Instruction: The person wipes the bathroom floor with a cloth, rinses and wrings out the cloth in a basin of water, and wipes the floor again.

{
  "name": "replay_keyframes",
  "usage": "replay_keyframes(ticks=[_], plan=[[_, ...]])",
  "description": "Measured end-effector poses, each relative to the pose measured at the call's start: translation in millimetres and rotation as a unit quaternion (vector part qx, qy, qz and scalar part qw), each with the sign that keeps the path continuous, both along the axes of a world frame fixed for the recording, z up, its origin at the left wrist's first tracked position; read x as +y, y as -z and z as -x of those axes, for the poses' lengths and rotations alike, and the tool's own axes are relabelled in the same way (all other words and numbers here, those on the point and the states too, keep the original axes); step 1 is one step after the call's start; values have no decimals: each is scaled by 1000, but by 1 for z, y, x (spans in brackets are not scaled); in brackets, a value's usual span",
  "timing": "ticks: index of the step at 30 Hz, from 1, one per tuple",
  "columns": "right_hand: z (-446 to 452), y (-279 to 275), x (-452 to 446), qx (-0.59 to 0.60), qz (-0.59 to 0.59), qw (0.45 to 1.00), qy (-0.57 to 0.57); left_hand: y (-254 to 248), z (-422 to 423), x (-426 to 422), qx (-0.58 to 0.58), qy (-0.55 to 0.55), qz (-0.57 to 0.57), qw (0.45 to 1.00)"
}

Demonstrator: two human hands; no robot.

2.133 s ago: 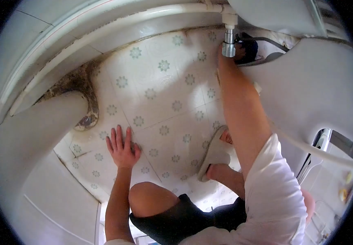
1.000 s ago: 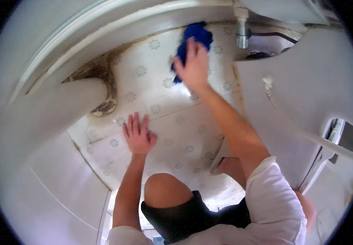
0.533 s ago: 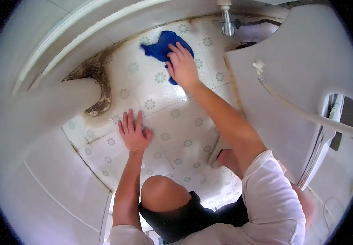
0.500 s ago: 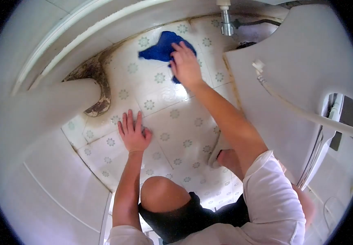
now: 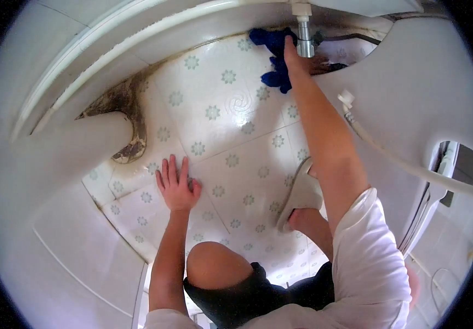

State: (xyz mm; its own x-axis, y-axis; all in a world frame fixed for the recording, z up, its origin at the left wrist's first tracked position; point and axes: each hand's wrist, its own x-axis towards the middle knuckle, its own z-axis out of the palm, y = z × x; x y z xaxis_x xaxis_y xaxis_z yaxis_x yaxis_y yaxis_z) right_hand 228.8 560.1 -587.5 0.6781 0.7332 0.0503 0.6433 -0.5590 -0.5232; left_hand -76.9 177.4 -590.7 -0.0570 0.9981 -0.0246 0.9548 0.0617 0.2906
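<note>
A dark blue cloth [image 5: 276,75] lies bunched on the floor tiles by the back wall, close to a chrome drain pipe [image 5: 305,41]. My right hand [image 5: 297,59] is on the cloth, reaching past the pipe. Part of that hand sits in the dark gap behind the pipe, so its fingers show only in part. My left hand [image 5: 177,185] rests flat on the floor [image 5: 231,160], fingers spread, holding nothing.
At the left a white pedestal base [image 5: 110,129] stands in a dark stained patch. A large white panel [image 5: 400,71] fills the right side, with a pale hose [image 5: 381,147] across it. My slippered foot [image 5: 302,197] is beneath my right arm.
My right hand has slid to the right and away from me with the blue cloth, from the middle tiles to the pipe. The left hand stays planted on the floor.
</note>
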Motion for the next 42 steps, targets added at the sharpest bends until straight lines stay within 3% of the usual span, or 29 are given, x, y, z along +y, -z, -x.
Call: replay_keyframes(ticks=[3, 5, 8, 12, 13, 17, 20, 24, 30, 34, 37, 42], plan=[[-2, -19, 5, 91, 95, 991, -35, 1, 0, 0, -1, 1, -7, 1000], [-2, -20, 5, 85, 122, 987, -55, 1, 0, -1, -2, 1, 1, 1000], [-3, 7, 3, 15, 69, 995, -72, -1, -1, 2, 1, 1, 1, 1000], [5, 29, -20, -160, 14, 969, -187, 0, 0, 0, 0, 1, 6, 1000], [12, 29, -26, -156, 64, 969, -179, -1, 0, 1, 1, 1, 4, 1000], [32, 40, -54, -241, 9, 948, -209, 0, 0, -1, 0, 13, 4, 1000], [35, 34, -67, -98, -40, 953, -283, 1, 1, -3, -2, 17, 10, 1000], [58, 25, -110, -143, -39, 924, -352, 3, 2, -3, -7, 16, 7, 1000], [91, 1, -187, -81, -43, 898, -431, 3, 0, -3, 9, 8, -1, 1000], [86, 0, -212, -92, -72, 878, -465, 0, 0, -3, -1, 11, -4, 1000], [77, 6, -228, -8, -78, 863, -500, 0, 1, -3, -5, 11, -2, 1000], [46, -1, -240, -2, -149, 862, -484, 2, 0, -4, -4, 9, -8, 1000]])
